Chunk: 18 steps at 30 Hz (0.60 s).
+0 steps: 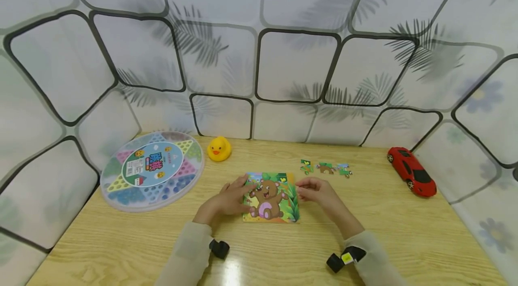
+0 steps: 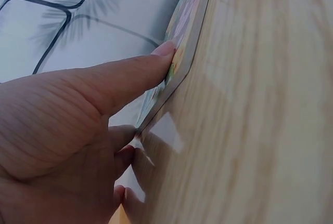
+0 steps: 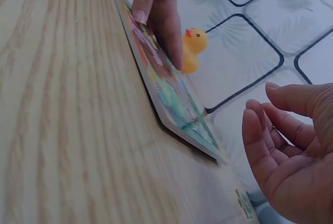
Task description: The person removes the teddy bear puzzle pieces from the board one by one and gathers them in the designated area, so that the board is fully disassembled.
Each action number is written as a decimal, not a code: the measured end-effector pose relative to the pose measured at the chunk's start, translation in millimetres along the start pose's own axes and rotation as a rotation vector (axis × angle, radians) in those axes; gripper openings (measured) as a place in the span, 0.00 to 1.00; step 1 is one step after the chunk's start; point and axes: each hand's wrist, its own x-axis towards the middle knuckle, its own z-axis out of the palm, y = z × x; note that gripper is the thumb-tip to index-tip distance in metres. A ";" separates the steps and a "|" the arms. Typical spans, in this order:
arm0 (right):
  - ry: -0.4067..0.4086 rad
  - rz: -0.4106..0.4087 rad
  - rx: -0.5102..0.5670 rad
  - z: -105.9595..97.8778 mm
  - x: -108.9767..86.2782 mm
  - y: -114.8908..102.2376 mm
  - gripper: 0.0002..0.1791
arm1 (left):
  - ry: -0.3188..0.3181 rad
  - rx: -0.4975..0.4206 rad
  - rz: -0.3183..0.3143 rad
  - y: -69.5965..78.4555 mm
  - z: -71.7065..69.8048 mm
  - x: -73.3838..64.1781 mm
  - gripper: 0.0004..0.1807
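Note:
A bear jigsaw puzzle [image 1: 267,198] in a thin board lies flat on the wooden table, its picture facing up. My left hand [image 1: 230,198] rests on the puzzle's left side. In the left wrist view its thumb [image 2: 140,70] presses on the face near the edge, with the other fingers beside the board's edge. Just off the puzzle's right edge hovers my right hand [image 1: 317,191]. In the right wrist view the right hand [image 3: 291,151] has loosely bent fingers, a gap between thumb and index finger, and nothing held.
Several loose jigsaw pieces [image 1: 325,168] lie behind my right hand. A yellow rubber duck [image 1: 219,149] stands behind the puzzle. To the left is a round Chinese checkers board [image 1: 190,153]; a red toy car [image 1: 411,171] sits at far right. A patterned curtain-like wall [image 1: 297,68] borders the table [image 1: 279,254].

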 end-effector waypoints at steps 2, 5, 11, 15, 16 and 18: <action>-0.020 0.001 -0.022 2.3 1.4 0.8 0.21 | 0.000 0.011 0.008 0.3 0.2 0.1 0.37; -0.031 0.020 -0.061 5.0 5.1 3.2 0.20 | 0.000 0.030 0.016 0.0 0.9 1.0 0.35; -0.041 0.079 -0.166 9.5 13.5 10.5 0.20 | -0.010 0.052 0.002 -1.5 2.0 3.8 0.33; -0.034 0.065 -0.261 12.3 17.3 14.1 0.19 | -0.017 0.053 0.002 -0.6 1.6 4.3 0.32; -0.032 0.057 -0.282 13.0 17.7 14.4 0.18 | -0.018 0.051 0.003 0.0 1.3 4.0 0.32; -0.035 0.037 -0.330 13.7 18.6 14.7 0.18 | -0.022 0.051 0.006 1.3 0.3 3.2 0.32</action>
